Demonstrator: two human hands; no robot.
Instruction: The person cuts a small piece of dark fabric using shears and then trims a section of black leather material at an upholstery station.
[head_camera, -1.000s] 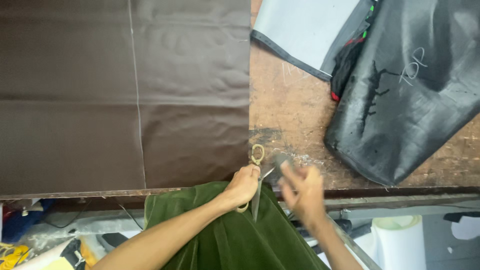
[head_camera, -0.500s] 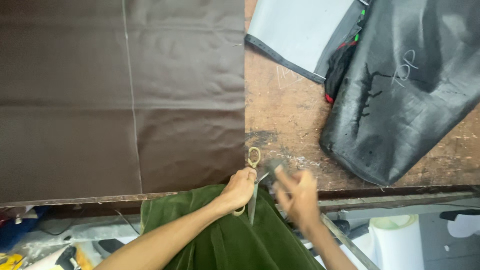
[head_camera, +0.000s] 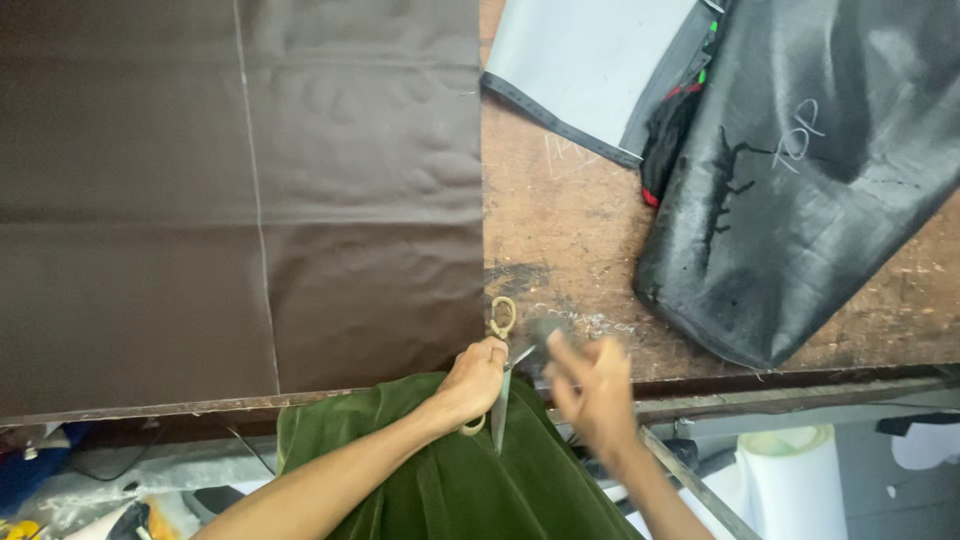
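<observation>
My left hand (head_camera: 475, 380) is at the near edge of the wooden table (head_camera: 560, 230), closed around a pair of scissors (head_camera: 500, 400). Their tan handle loop rests on the table and the blades point down over the edge. My right hand (head_camera: 595, 390) hovers just to the right, motion-blurred, fingers raised. A small grey blur (head_camera: 548, 328) lies at its fingertips; whether it is held is unclear. A large dark brown fabric sheet (head_camera: 350, 200) with a pale chalk line (head_camera: 258, 200) covers the table's left part, its corner beside my left hand.
A black glossy sheet with chalk marks (head_camera: 800, 190) lies at the right, and a grey sheet (head_camera: 590, 60) at the top. Green velvet cloth (head_camera: 450, 480) hangs below the table edge. A white roll (head_camera: 790, 470) stands below right, and clutter sits on the floor at lower left.
My right hand has shifted slightly along the table edge and stays blurred. My left hand keeps its grip on the scissors in the same spot.
</observation>
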